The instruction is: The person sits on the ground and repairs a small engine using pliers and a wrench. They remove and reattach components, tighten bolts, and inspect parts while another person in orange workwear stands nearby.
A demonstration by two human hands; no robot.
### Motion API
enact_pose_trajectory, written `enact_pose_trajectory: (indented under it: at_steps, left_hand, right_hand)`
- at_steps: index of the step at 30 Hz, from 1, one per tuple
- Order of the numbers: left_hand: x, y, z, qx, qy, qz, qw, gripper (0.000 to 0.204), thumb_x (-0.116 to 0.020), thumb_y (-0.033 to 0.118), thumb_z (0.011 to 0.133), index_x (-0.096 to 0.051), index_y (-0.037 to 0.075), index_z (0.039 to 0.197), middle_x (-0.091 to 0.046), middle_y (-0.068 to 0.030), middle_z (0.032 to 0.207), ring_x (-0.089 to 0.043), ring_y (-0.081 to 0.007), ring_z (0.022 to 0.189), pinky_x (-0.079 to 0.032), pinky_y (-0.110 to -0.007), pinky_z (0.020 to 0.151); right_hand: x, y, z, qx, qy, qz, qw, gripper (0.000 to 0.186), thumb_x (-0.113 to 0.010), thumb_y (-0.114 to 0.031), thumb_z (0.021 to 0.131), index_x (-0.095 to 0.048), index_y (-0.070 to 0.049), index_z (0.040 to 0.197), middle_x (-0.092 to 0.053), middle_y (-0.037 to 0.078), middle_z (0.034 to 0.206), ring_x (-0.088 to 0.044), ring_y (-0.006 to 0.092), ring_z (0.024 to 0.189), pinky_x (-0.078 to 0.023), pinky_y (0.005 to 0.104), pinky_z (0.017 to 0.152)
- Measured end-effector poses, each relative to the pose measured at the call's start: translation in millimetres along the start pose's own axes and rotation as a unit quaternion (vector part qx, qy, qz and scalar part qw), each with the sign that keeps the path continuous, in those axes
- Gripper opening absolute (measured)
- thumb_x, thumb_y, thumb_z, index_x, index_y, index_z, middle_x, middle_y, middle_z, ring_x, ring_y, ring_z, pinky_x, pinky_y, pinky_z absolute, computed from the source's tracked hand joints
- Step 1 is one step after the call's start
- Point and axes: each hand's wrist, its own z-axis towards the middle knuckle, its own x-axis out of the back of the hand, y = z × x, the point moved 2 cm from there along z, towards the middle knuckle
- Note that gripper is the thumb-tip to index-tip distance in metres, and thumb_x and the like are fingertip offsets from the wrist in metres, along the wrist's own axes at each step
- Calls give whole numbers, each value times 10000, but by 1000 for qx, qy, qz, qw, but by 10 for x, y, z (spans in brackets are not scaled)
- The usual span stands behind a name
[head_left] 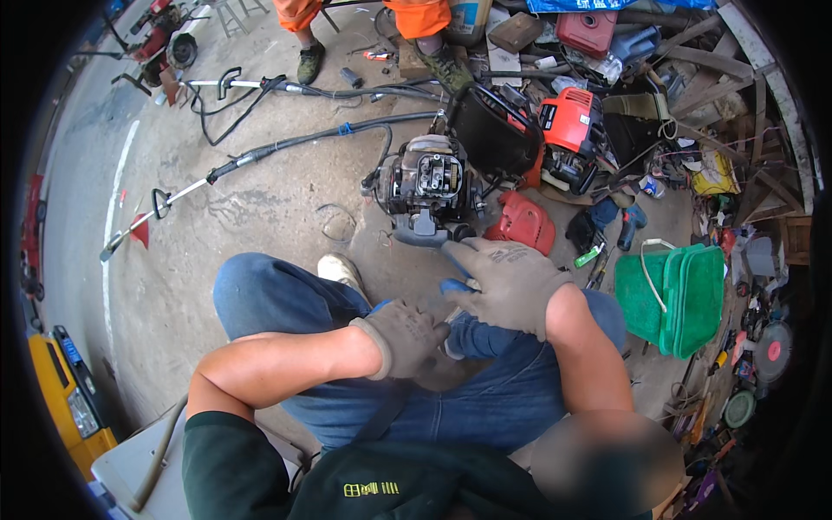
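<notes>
Engine (425, 180) sits just beyond the right hand (507, 282); left hand (403, 338) farther off.

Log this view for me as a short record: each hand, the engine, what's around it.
Left hand: gloved, over the lap; grip unclear
Right hand: gloved, index finger extended toward the engine; contact unclear
Engine: on the ground, inner parts exposed
Right of engine: red cover; farther right, green bucket
Left of engine: long pole tool, lying down
Beyond: another person's orange trouser legs
</notes>
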Motion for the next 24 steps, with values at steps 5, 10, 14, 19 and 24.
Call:
enact_pose_trajectory:
  at_steps: [5, 10, 14, 19, 24]
  left_hand:
    - [-84, -72, 92, 8, -4, -17, 1000, 534, -682, 433, 875, -582, 67, 1252, -684, -180, 1132, -688, -353, 1033, -528, -468, 871]
    - [-99, -106, 121, 4, -1, -47, 999, 491, -674, 395, 873, -601, 60, 1224, -688, -188, 1145, -685, -363, 1048, -527, -464, 876]
    - [-42, -90, 89, 1, 20, -73, 997, 483, -664, 378, 871, -606, 57, 1228, -692, -191, 1137, -683, -360, 1059, -526, -459, 884]
    - [-98, -105, 18, 1, 31, -61, 998, 502, -662, 375, 871, -604, 55, 1252, -701, -189, 1113, -689, -350, 1049, -528, -458, 882]
    - [-77, -104, 46, 3, 15, -62, 998, 488, -666, 374, 866, -625, 50, 1229, -707, -187, 1103, -694, -342, 1043, -534, -454, 877]
  right_hand:
    - [352, 255, 249, -19, -7, 1, 1000, 355, -628, -245, 860, -666, -1, 1116, -610, 228, 1204, -612, 382, 1126, -476, 456, 996]
    - [331, 364, 708, 25, -42, -190, 981, 330, -611, -90, 719, -734, -21, 1017, -610, 181, 1271, -601, 364, 1169, -489, 446, 988]
    - [142, 449, 874, 56, -32, -206, 976, 310, -641, -119, 747, -729, -18, 1027, -509, 197, 1451, -562, 366, 1193, -439, 437, 1055]
    - [20, 398, 1049, 64, -24, -210, 975, 336, -610, -93, 738, -733, -33, 1045, -538, 188, 1414, -556, 358, 1198, -433, 436, 1060]
    - [112, 325, 1041, -24, -68, -212, 975, 314, -600, -102, 750, -718, -30, 1032, -609, 181, 1252, -567, 344, 1171, -457, 429, 1025]
